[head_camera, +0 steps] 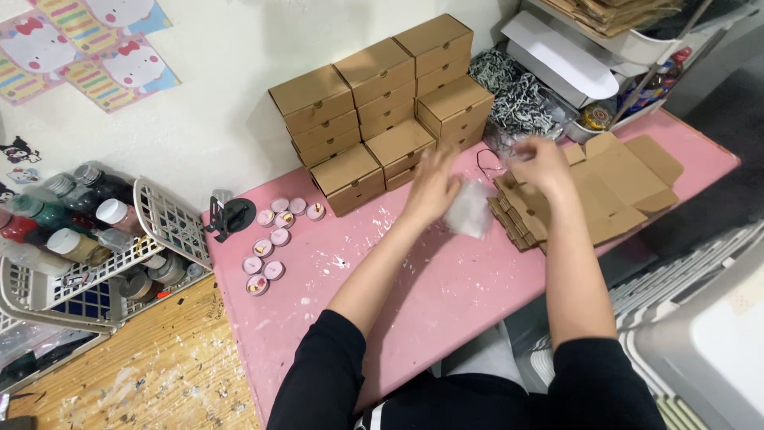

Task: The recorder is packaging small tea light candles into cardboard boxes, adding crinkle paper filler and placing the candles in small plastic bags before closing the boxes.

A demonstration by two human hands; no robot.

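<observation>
A seated person in black sleeves reaches across a paint-flecked pink bench (446,302). The left hand (434,187) is blurred beside a wad of white tissue-like filler (469,211) at mid-bench; how tightly its grip closes on the wad cannot be told. The right hand (545,163), fingers spread, rests on a stack of flat brown cardboard box blanks (613,191) near the bench's right edge, gripping nothing visible. A careless sweep could push the blanks off that edge. Toward the left edge lie small pink candle tins (270,239); along the far edge rise stacked kraft boxes (382,103), which a knock from the left hand could topple, beside shredded grey paper (517,95).
</observation>
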